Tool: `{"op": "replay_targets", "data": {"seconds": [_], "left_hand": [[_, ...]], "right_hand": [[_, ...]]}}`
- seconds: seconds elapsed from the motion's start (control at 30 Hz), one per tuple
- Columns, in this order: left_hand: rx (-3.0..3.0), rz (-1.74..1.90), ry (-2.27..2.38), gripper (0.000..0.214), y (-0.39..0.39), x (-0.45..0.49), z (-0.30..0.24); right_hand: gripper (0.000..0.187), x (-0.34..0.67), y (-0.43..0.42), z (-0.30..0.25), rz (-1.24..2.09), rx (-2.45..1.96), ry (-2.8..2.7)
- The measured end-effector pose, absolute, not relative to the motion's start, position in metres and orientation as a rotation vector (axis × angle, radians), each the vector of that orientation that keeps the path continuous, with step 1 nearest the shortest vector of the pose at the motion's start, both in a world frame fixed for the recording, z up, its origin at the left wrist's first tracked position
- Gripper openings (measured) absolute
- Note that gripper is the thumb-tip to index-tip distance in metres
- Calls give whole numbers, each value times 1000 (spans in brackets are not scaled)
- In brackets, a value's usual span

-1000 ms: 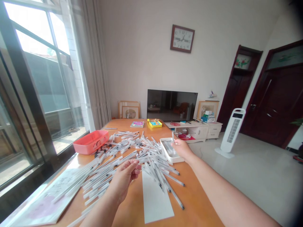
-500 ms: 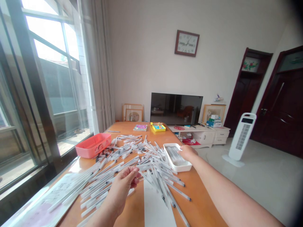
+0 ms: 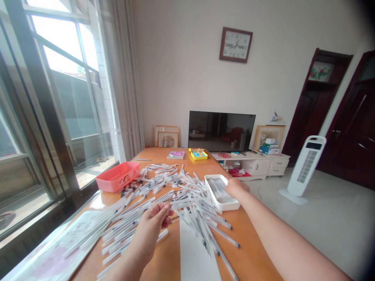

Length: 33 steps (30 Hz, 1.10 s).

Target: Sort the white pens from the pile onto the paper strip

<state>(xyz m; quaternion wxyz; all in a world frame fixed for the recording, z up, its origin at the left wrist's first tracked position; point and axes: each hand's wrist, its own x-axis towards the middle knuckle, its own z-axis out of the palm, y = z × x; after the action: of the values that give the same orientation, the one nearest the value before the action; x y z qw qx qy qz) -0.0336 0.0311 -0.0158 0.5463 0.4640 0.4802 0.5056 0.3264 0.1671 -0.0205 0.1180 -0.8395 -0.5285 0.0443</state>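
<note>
A big heap of white pens [image 3: 164, 195] lies spread over the orange wooden table [image 3: 252, 257]. My left hand [image 3: 154, 224] hovers at the heap's near edge, fingers curled together in a pinch on a thin pen refill. My right hand [image 3: 236, 186] reaches to the right rim of a white tray [image 3: 221, 191] that holds several pens. Its fingers point down at the tray and are mostly hidden behind the hand.
A pink bin [image 3: 117, 176] stands at the table's left side. A white paper strip [image 3: 196, 257] lies near me, a large printed sheet [image 3: 58, 246] at the left edge. A yellow box [image 3: 198, 154] and a book [image 3: 175, 155] sit at the far end. A white fan [image 3: 304, 168] stands on the floor to the right.
My right hand, which held a pen upright over the tray a second ago, has come down to the tray's rim, and the pen no longer shows. The left hand stayed put.
</note>
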Motion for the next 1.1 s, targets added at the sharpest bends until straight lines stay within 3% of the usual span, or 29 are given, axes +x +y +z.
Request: {"op": "replay_targets", "data": {"seconds": [0.5, 0.73, 0.87, 1.1], "left_hand": [[1010, 1381, 1117, 38, 41, -46, -17], [888, 1556, 1127, 44, 47, -65, -13], [873, 1606, 1148, 45, 49, -72, -12], [895, 1621, 1252, 47, 55, -83, -12]], "right_hand": [[28, 317, 150, -5, 128, -2298, -1498], [38, 287, 104, 7, 170, -2014, -1528], [36, 256, 65, 14, 376, -1615, -1432], [38, 210, 30, 3, 480, -1410, -1343]]}}
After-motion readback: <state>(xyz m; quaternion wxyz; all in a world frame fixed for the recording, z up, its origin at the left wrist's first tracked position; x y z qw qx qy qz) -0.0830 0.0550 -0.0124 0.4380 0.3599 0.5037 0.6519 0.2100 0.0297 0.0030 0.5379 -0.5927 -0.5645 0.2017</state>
